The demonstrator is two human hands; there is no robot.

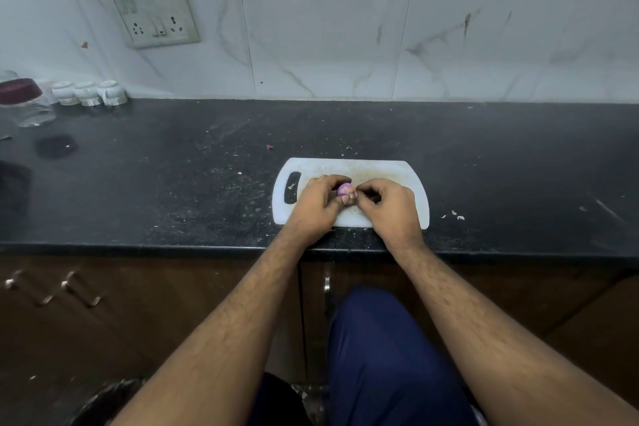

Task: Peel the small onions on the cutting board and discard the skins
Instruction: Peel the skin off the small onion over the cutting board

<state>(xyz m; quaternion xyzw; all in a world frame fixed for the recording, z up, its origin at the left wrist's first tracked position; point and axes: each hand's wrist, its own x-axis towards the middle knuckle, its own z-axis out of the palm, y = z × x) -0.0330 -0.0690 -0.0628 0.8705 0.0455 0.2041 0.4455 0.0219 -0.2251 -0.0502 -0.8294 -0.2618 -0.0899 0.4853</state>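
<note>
A white cutting board (387,171) lies near the front edge of the black counter. Over its middle, my left hand (316,206) grips a small purple onion (344,188) between fingers and thumb. My right hand (389,207) is just right of the onion, its fingers curled and its thumb and forefinger pinched together at the onion's side. I cannot tell whether a piece of skin is between them. Both hands hide much of the board, and no other onions show on it.
Skin scraps (456,216) lie on the counter right of the board. A glass jar with a dark red lid (22,102) and small white cups (88,93) stand at the far left. A dark bin (103,403) sits on the floor below left.
</note>
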